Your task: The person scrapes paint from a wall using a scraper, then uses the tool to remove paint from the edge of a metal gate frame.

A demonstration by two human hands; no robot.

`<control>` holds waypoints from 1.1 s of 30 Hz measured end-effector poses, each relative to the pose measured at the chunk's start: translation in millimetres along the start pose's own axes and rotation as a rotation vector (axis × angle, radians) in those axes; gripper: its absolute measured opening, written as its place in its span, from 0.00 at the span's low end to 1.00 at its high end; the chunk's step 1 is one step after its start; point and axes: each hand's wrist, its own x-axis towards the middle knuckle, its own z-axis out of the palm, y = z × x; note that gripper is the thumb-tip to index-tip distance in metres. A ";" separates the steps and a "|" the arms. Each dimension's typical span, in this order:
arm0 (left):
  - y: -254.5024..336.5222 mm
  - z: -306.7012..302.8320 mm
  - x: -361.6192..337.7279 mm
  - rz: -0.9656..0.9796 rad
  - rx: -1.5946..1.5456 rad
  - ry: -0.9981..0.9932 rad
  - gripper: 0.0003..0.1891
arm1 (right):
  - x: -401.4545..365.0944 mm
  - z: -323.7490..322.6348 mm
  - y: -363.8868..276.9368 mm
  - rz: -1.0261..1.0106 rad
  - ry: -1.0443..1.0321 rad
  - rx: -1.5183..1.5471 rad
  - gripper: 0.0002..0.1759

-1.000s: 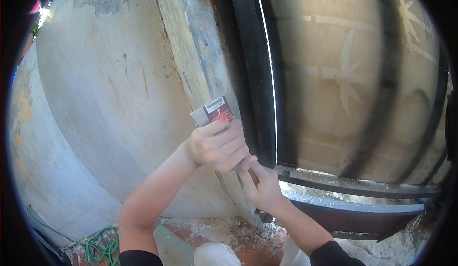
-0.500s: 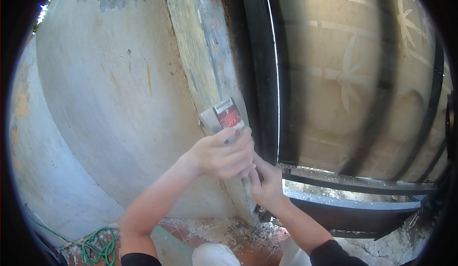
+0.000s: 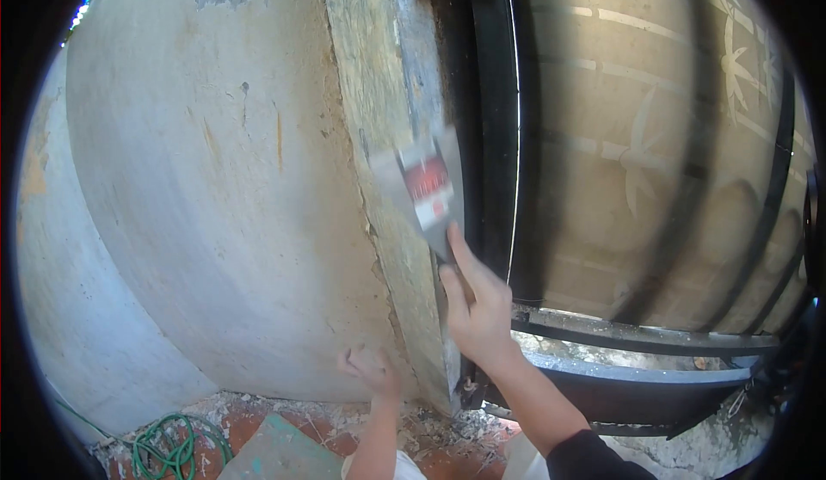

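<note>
My right hand (image 3: 479,312) grips a scraper (image 3: 428,179) with a wide metal blade and a red-and-white label, index finger laid along the blade's base. The blade points upward and overlaps the narrow edge of the wall post (image 3: 379,76), whose surface is worn and patchy; motion smears the blade a little. Lower and to the left, my left hand (image 3: 372,370) holds nothing, its fingers loosely bent and apart in front of the bottom of the wall (image 3: 215,222).
A dark metal gate frame (image 3: 495,136) stands right beside the post, with a tan gate panel (image 3: 594,187) to its right. Pale flakes litter the reddish floor (image 3: 245,428). A coiled green hose (image 3: 176,446) lies at lower left, near a greenish board (image 3: 284,450).
My left hand has let go of the scraper and dropped down to the left. The scraper, still in my right hand, is slightly higher up the post.
</note>
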 end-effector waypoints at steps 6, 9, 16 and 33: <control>14.0 7.9 10.2 -0.350 -0.091 -0.088 0.19 | 109.8 -4.7 -39.5 -0.054 0.036 0.080 0.28; 22.5 -4.6 17.4 -0.421 -0.075 -0.053 0.19 | 90.6 -6.2 -36.2 -0.014 -0.023 0.096 0.27; 7.9 -5.1 22.5 -0.598 -0.045 -0.018 0.18 | 67.9 -7.4 -32.0 0.035 -0.065 0.015 0.28; 1.1 -6.1 28.2 -0.683 -0.129 0.003 0.14 | -106.0 -0.7 15.7 0.309 -0.231 -0.012 0.28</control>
